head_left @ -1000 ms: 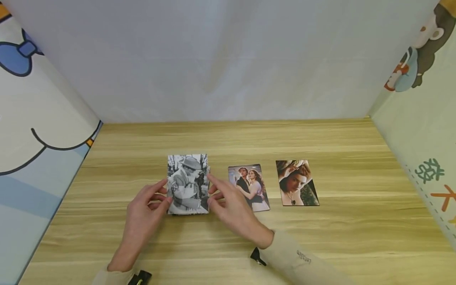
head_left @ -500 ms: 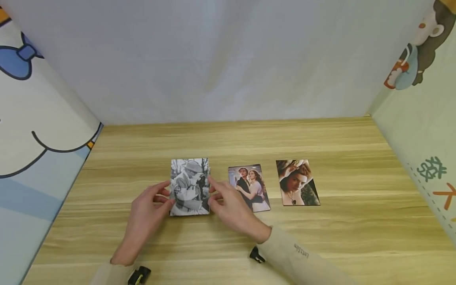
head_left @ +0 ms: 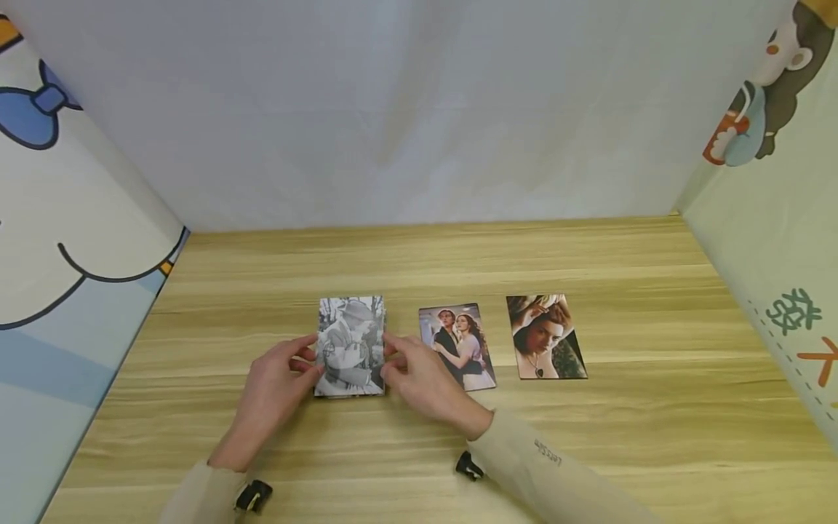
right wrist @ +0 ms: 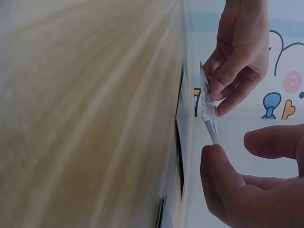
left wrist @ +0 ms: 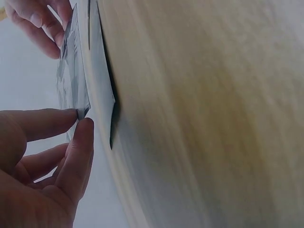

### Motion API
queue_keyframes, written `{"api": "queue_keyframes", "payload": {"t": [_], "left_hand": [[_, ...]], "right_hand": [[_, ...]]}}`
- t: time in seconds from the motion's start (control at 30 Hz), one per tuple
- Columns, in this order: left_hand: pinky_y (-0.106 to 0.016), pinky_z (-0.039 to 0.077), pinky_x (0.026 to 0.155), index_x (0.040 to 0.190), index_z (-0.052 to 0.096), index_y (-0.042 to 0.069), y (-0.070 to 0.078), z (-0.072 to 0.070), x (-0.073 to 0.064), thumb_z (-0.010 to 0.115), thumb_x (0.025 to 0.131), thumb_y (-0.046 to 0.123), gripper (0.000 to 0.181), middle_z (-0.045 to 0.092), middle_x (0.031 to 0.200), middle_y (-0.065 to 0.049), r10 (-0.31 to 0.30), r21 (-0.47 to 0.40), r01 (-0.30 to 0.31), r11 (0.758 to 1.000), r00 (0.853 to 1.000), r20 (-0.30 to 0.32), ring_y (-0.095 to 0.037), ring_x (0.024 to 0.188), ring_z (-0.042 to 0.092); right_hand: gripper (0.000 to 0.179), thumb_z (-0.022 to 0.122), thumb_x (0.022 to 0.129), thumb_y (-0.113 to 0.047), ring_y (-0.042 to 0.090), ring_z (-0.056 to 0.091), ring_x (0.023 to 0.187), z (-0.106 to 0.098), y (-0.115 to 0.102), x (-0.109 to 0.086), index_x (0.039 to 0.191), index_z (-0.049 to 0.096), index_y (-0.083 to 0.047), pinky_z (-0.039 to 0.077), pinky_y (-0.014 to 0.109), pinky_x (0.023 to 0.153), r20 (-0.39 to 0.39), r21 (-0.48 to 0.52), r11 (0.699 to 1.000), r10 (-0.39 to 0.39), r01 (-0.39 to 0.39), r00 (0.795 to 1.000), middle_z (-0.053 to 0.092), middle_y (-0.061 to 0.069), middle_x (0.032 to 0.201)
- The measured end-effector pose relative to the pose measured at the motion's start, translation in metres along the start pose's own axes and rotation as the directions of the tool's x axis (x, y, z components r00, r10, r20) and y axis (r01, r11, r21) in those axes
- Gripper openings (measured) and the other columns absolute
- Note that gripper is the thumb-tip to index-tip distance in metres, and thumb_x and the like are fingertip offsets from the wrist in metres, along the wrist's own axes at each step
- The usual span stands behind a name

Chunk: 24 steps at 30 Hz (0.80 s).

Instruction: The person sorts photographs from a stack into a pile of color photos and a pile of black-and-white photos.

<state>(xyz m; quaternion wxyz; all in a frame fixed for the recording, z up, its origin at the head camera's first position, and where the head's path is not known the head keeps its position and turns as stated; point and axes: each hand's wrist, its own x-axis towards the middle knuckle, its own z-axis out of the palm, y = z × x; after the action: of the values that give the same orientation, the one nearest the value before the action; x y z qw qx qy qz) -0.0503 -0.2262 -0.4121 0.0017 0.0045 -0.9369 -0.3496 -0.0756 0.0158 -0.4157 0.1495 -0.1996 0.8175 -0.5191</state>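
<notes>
Left grip (head_left: 278, 382) pinches grey photo (head_left: 351, 346); right sleeve (head_left: 530, 466) reads perhaps "Letssin".

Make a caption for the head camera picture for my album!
Two hands at the sides of a black-and-white picture, with two colour pictures lying to its right.

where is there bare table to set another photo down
Bare tabletop runs along the back wall, between the left wall and left grip, and from the portrait photo to the right wall. It's crowded around the black-and-white photo and the couple photo, which the right grip partly hides.
</notes>
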Motion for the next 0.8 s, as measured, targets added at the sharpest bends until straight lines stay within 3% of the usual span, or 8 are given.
{"api": "queue_keyframes", "payload": {"t": [0.27, 0.8], "left_hand": [[-0.047, 0.060, 0.082, 0.135, 0.062, -0.008, -0.004, 0.005, 0.006, 0.076, 0.090, 0.003, 0.049, 0.072, 0.106, -0.013, -0.023, 0.036, 0.021, 0.999, 0.998, 0.061, -0.028, 0.093, 0.073], [-0.045, 0.060, 0.079, 0.131, 0.063, -0.013, -0.009, 0.007, 0.015, 0.076, 0.088, 0.001, 0.047, 0.071, 0.098, -0.012, 0.012, 0.054, -0.017, 0.998, 0.995, 0.099, -0.025, 0.088, 0.071]], "right_hand": [[0.057, 0.059, 0.095, -0.006, 0.029, 0.068, 0.113, 0.000, 0.003, 0.006, 0.148, 0.048, 0.010, 0.058, 0.038, 0.095, 0.028, -0.054, 0.998, 0.040, -0.038, 0.999, 0.063, 0.017, 0.125], [0.057, 0.061, 0.096, -0.006, 0.036, 0.067, 0.114, -0.002, 0.004, 0.013, 0.148, 0.047, 0.011, 0.059, 0.042, 0.095, 0.097, -0.077, 0.994, 0.090, -0.083, 0.991, 0.060, 0.024, 0.129]]}}
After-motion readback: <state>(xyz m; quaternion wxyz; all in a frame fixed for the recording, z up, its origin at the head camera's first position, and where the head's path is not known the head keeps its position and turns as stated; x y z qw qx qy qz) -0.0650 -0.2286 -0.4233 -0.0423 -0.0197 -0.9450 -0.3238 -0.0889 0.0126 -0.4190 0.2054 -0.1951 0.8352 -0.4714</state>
